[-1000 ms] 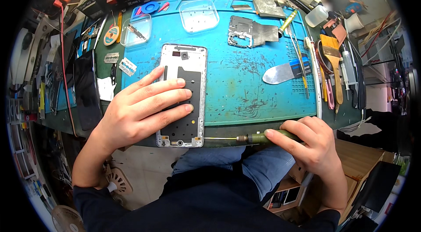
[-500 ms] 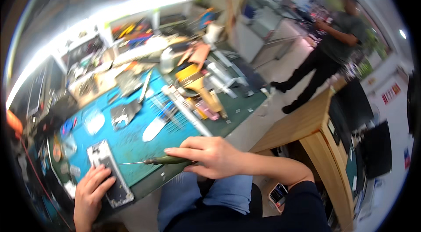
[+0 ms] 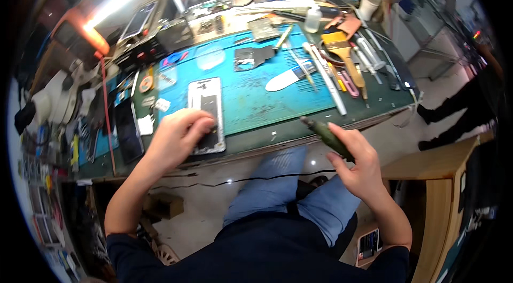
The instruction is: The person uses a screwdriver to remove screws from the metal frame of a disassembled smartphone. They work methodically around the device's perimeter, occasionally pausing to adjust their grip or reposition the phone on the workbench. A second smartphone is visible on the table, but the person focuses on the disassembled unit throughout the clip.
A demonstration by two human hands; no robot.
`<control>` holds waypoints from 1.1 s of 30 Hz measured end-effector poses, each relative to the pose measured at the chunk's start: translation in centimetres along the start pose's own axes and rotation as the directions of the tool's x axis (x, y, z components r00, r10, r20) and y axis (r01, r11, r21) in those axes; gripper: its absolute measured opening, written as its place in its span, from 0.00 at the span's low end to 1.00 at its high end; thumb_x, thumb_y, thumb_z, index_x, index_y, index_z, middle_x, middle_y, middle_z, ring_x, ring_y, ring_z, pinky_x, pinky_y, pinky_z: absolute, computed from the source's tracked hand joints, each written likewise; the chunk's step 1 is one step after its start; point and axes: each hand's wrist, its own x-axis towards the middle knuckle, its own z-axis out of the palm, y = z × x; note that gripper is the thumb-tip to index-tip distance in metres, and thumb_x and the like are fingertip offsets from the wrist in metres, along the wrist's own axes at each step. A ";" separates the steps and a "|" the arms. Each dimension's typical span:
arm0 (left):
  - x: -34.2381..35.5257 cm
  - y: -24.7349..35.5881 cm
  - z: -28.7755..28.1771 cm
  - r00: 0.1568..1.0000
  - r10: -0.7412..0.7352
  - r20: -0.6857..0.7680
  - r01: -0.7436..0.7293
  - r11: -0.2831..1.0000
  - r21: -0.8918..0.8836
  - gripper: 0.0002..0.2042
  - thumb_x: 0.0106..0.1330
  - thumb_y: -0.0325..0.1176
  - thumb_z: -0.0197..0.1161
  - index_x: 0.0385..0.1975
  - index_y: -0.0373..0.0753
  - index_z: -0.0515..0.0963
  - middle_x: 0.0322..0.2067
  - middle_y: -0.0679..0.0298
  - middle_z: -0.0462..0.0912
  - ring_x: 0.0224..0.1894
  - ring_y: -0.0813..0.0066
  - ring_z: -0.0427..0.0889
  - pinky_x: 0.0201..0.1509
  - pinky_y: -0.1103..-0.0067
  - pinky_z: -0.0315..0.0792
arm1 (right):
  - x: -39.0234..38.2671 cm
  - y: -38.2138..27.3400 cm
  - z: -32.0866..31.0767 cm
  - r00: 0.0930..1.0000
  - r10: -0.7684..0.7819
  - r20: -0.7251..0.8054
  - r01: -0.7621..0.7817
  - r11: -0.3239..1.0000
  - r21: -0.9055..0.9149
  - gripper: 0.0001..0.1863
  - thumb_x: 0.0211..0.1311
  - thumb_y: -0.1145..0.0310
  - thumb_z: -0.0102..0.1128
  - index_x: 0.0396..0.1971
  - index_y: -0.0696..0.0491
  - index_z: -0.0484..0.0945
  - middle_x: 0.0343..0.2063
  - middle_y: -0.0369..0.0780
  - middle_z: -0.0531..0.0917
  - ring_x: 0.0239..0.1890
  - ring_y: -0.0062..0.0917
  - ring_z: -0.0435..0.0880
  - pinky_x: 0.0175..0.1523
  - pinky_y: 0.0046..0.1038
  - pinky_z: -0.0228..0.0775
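My right hand [image 3: 357, 163] holds a screwdriver [image 3: 328, 138] by its dark green handle, off the front edge of the bench. Its handle points up and left, and the thin shaft is not discernible. My left hand [image 3: 179, 138] is closed above the lower left side of an opened phone [image 3: 206, 90], thumb and fingers pressed together. What it pinches, if anything, is hidden. The phone lies at the front left of a blue work mat [image 3: 256, 101], with a pale frame and a dark strip inside; my hand covers part of it.
Right of the mat lie a yellow brush [image 3: 342, 48], a white bottle [image 3: 313, 18] and several slim tools. A white spatula-like tool [image 3: 282, 81] rests on the mat. A dark phone screen [image 3: 128, 130] is at left. Another person [image 3: 470, 90] stands at far right.
My view has swung left. My left hand has gone from lying spread on the phone to a closed pinch over it. The screwdriver has come away from the phone, to the right.
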 end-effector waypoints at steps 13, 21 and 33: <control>0.5 0.0 2.9 0.981 0.110 -0.161 -0.028 0.896 0.442 0.10 0.74 0.36 0.66 0.37 0.36 0.79 0.32 0.50 0.85 0.38 0.47 0.85 0.42 0.59 0.77 | 11.8 -4.3 9.5 0.994 -0.060 0.087 0.057 0.998 0.037 0.28 0.70 0.71 0.59 0.69 0.54 0.73 0.47 0.55 0.81 0.43 0.46 0.89 0.48 0.40 0.85; 2.0 1.7 3.0 0.934 0.163 -0.318 -0.154 0.987 0.053 0.07 0.72 0.19 0.61 0.46 0.30 0.82 0.39 0.61 0.82 0.37 0.75 0.84 0.38 0.79 0.76 | 16.1 -4.3 17.0 0.985 0.007 -0.173 -0.060 0.950 -0.307 0.30 0.66 0.66 0.57 0.67 0.60 0.73 0.57 0.54 0.81 0.53 0.39 0.82 0.49 0.33 0.79; 5.7 17.3 13.4 0.894 -0.405 0.193 0.243 0.075 -0.967 0.21 0.83 0.44 0.54 0.66 0.39 0.79 0.57 0.49 0.85 0.60 0.54 0.84 0.68 0.63 0.75 | 7.9 0.1 -3.1 0.506 -0.440 -0.742 0.584 0.808 -0.081 0.19 0.70 0.63 0.55 0.51 0.59 0.87 0.50 0.49 0.84 0.49 0.43 0.83 0.49 0.46 0.76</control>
